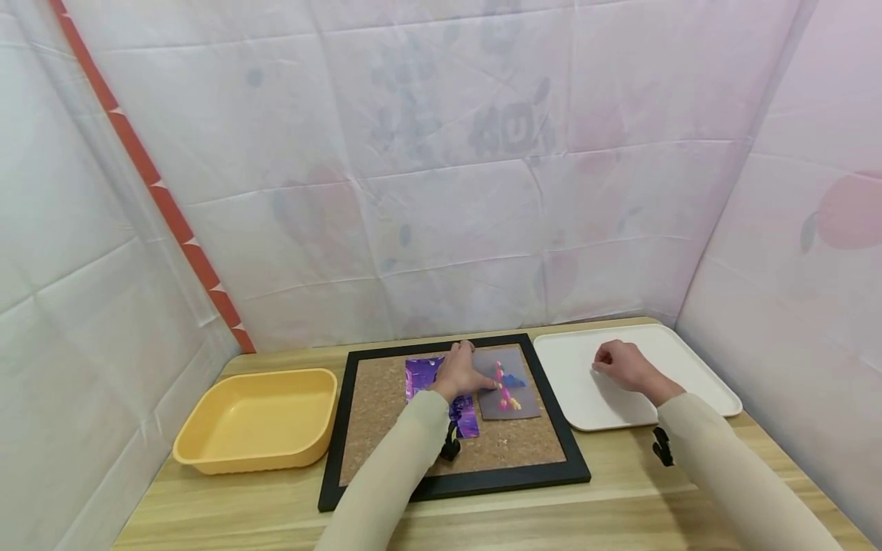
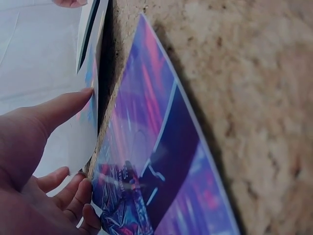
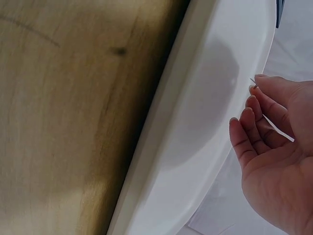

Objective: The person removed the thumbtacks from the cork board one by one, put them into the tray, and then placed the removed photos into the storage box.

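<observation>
My left hand [image 1: 460, 373] reaches over a black-framed cork board [image 1: 379, 417]. Its thumb touches a grey picture card [image 1: 529, 402] with a pink and blue design, and the other fingers spread toward the board's far edge. A purple picture card [image 2: 146, 112] lies on the cork beside it, partly covered by that hand and sleeve. Above a white tray [image 1: 565, 383], my right hand [image 1: 623, 366] pinches a small pin [image 3: 253, 81] between thumb and forefinger. Only the pin's thin metal point shows; its head is hidden by the fingertips.
A yellow plastic tray [image 1: 255, 425] stands left of the board. The wooden table [image 1: 551, 516] runs along the front. White patterned cloth [image 1: 441, 191] hangs behind and at both sides.
</observation>
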`<state>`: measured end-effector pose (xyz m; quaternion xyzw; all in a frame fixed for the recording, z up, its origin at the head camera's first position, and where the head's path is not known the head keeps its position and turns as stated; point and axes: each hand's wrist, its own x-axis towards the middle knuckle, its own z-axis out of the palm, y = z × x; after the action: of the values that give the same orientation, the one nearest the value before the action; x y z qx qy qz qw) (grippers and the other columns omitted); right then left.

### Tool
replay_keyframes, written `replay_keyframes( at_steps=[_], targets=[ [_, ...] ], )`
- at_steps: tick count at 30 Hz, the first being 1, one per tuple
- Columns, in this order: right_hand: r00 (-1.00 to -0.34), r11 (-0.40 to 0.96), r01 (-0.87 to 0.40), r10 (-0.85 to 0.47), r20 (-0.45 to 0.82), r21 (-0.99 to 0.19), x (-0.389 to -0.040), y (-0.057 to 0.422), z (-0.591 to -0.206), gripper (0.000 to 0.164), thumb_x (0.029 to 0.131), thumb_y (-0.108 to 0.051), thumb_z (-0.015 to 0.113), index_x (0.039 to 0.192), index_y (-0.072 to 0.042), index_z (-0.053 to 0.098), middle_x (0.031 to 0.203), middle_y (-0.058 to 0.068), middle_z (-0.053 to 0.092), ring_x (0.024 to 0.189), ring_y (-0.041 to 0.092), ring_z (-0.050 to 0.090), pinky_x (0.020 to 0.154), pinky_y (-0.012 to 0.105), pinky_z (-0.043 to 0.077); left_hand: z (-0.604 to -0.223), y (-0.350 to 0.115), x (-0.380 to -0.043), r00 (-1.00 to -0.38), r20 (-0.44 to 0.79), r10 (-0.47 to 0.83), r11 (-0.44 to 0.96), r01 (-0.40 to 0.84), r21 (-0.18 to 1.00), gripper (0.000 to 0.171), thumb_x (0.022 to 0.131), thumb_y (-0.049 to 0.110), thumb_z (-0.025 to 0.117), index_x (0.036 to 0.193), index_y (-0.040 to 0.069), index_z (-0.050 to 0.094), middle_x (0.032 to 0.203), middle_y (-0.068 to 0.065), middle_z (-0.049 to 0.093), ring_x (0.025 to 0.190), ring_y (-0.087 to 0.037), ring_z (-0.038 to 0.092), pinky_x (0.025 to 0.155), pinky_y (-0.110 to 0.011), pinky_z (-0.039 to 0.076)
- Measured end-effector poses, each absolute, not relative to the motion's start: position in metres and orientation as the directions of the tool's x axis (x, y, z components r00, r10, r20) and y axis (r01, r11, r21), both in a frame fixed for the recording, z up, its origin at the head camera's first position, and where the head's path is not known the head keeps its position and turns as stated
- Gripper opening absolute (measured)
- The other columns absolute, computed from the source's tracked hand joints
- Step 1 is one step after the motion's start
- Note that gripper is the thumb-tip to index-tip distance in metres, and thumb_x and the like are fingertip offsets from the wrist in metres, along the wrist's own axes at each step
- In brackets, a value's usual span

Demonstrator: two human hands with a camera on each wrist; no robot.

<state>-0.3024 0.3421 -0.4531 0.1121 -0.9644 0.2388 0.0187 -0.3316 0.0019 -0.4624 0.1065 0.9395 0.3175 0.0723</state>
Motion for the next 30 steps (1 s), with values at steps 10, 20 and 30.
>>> replay_keyframes(
  at_steps=[10, 20, 30],
  targets=[
    [-0.982, 0.882, -0.187, -0.166, 0.086, -0.433, -0.3012, 0.3451, -0.4545, 0.010, 0.091, -0.003, 0.067, 0.083, 0.003, 0.067, 0.078, 0.009, 0.065, 0.072, 0.022, 0.056, 0.067, 0.036, 0.047, -0.4608, 0.0027, -0.3265, -0.968, -0.018, 0.249, 0.699, 0.167, 0.695, 0.088, 0.073, 0.027, 0.095, 0.142, 0.004, 0.047, 0.128, -0.016, 0.058, 0.113, -0.033, 0.059, 0.094, -0.048, 0.053],
    [-0.993, 0.891, -0.122, -0.105, 0.062, -0.438, -0.2941, 0.3461, -0.4554, 0.011, 0.091, -0.004, 0.067, 0.084, 0.004, 0.066, 0.079, 0.011, 0.064, 0.072, 0.024, 0.056, 0.065, 0.036, 0.047, -0.4601, 0.0041, -0.3245, -0.962, 0.000, 0.273, 0.633, 0.180, 0.753, 0.086, 0.077, 0.013, 0.092, 0.146, 0.002, 0.043, 0.129, -0.020, 0.056, 0.113, -0.033, 0.059, 0.092, -0.047, 0.055],
    [-0.994, 0.899, -0.110, -0.091, 0.066, -0.425, -0.2954, 0.3479, -0.4606, 0.012, 0.092, -0.005, 0.067, 0.086, 0.005, 0.066, 0.079, 0.011, 0.063, 0.072, 0.024, 0.056, 0.066, 0.035, 0.046, -0.4608, -0.0010, -0.3262, -0.946, -0.008, 0.325, 0.577, 0.191, 0.794, 0.080, 0.080, 0.008, 0.087, 0.150, 0.008, 0.047, 0.126, -0.018, 0.062, 0.106, -0.029, 0.063, 0.086, -0.044, 0.056]
  ],
)
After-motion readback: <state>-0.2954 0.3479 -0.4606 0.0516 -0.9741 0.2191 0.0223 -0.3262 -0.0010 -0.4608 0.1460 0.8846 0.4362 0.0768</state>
